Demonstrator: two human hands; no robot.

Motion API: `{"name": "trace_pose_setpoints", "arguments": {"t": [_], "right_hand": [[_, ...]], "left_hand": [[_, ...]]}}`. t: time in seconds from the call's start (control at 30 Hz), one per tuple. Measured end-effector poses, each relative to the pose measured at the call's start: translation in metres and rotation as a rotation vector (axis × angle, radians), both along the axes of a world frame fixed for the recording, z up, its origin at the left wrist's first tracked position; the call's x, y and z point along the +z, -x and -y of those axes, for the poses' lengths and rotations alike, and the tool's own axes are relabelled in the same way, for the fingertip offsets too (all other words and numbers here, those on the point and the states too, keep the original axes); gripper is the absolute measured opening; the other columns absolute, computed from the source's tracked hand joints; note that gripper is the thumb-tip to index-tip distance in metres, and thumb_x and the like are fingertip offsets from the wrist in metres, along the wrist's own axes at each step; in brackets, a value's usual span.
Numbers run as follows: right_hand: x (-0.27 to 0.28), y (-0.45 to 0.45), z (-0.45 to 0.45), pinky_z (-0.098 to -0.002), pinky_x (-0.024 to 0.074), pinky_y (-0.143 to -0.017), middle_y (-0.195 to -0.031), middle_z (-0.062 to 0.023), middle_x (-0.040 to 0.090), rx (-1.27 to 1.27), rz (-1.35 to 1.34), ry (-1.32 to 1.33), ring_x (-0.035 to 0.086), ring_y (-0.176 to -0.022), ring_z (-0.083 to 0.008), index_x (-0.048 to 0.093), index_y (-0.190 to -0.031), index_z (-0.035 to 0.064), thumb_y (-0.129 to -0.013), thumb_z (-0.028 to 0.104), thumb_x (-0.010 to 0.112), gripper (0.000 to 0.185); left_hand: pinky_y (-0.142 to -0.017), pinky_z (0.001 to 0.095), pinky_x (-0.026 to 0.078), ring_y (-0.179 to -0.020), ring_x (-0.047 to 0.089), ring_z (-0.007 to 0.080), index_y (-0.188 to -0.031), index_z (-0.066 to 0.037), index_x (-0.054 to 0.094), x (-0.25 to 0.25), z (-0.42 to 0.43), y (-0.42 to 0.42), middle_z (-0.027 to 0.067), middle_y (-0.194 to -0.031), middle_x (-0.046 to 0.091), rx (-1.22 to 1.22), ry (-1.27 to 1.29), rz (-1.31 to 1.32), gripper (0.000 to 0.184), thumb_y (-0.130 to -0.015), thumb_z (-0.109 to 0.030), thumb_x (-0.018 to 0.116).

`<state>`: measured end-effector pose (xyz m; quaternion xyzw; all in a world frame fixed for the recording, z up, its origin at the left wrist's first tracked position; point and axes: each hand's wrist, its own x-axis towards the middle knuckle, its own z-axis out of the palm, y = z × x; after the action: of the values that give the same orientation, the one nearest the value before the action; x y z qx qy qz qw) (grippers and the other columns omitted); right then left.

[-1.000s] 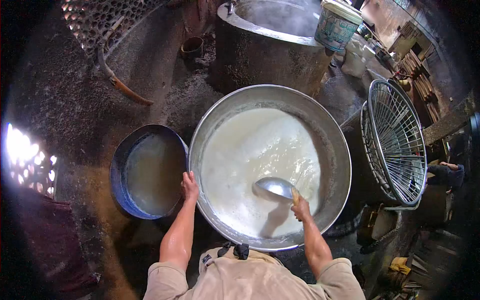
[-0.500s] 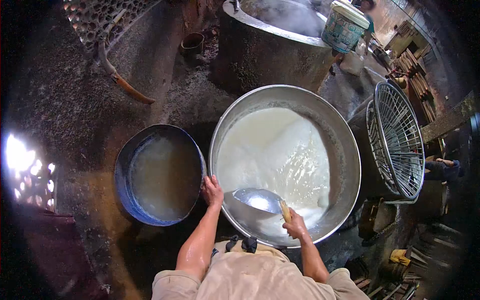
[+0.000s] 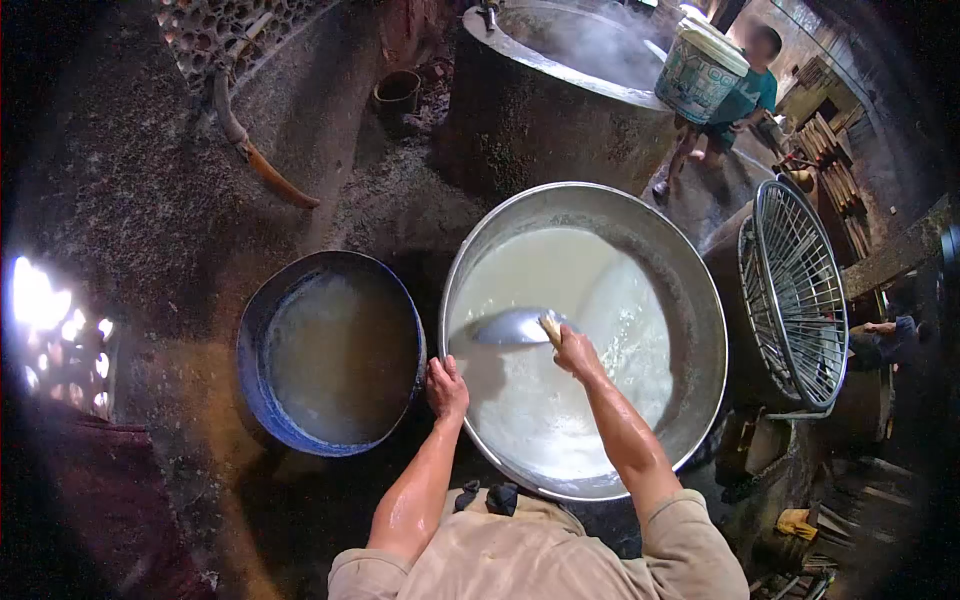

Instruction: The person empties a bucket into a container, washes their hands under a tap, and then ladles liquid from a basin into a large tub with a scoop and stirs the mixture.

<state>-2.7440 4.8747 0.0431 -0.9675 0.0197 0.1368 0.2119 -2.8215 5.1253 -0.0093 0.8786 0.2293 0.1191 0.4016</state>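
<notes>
My right hand [image 3: 577, 354] is closed round the short wooden handle [image 3: 550, 327] of a ladle, whose wide, shiny metal bowl [image 3: 508, 326] hangs over the left half of a big round metal basin [image 3: 708, 420]. Cloudy whitish liquid [image 3: 545, 265] lies in this basin, with ripples and foam towards the right and front. My left hand [image 3: 447, 388] holds the basin's left rim, its fingertips curled at the edge. Close beside that hand stands a blue tub [image 3: 262, 405] with murky brownish liquid inside.
Behind the basin, steam rises from a large round vat [image 3: 560, 130]. A labelled white bucket [image 3: 702, 72] sits on its rim, near a person in a green shirt [image 3: 745, 95]. At right leans a round metal slatted rack [image 3: 800, 295]. A small pot [image 3: 397, 92] stands back left.
The ladle and my right hand have moved up and left, farther over the basin. My left hand stays at the rim. The person behind the bucket has come more into view.
</notes>
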Motion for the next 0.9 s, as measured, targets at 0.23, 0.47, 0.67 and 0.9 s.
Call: {"name": "trace_pose_setpoints", "arguments": {"t": [0.23, 0.47, 0.67, 0.9], "right_hand": [[-0.038, 0.072, 0.053, -0.0489, 0.0487, -0.073, -0.085, -0.024, 0.063, 0.007, -0.139, 0.115, 0.061, -0.083, -0.0408, 0.052, -0.096, 0.002, -0.066, 0.007, 0.059, 0.032], [-0.045, 0.158, 0.125, -0.0491, 0.0488, -0.073, -0.087, -0.0243, 0.062, -0.098, -0.2, 0.154, 0.061, -0.083, -0.041, 0.053, -0.1, 0.0018, -0.066, 0.009, 0.057, 0.035], [-0.012, 0.207, 0.209, -0.048, 0.0477, -0.078, -0.093, -0.0259, 0.062, -0.052, -0.195, 0.155, 0.059, -0.089, -0.0415, 0.05, -0.12, 0.0046, -0.066, 0.01, 0.058, 0.055], [0.09, 0.203, 0.292, -0.0381, 0.0488, -0.078, -0.09, -0.0234, 0.063, -0.154, -0.173, 0.002, 0.064, -0.089, -0.0303, 0.052, -0.123, 0.009, -0.063, 0.004, 0.058, 0.06]], "left_hand": [[-0.072, 0.0506, 0.042, -0.087, 0.054, 0.0421, -0.091, -0.001, 0.047, -0.008, 0.002, 0.0, 0.0233, -0.09, 0.057, 0.057, -0.014, -0.057, 0.037, -0.094, -0.037, 0.039], [-0.075, 0.0503, 0.041, -0.089, 0.053, 0.0429, -0.093, -0.001, 0.049, -0.022, -0.003, -0.003, 0.0247, -0.093, 0.057, 0.055, -0.06, -0.046, 0.039, -0.094, -0.038, 0.038], [-0.076, 0.0515, 0.041, -0.09, 0.053, 0.0445, -0.098, -0.002, 0.05, -0.029, -0.005, -0.001, 0.0251, -0.097, 0.058, 0.066, -0.087, -0.079, 0.04, -0.093, -0.041, 0.039], [-0.072, 0.053, 0.041, -0.088, 0.054, 0.0459, -0.096, -0.003, 0.048, -0.023, -0.008, -0.003, 0.0256, -0.092, 0.059, 0.066, -0.078, -0.09, 0.04, -0.093, -0.042, 0.038]]}}
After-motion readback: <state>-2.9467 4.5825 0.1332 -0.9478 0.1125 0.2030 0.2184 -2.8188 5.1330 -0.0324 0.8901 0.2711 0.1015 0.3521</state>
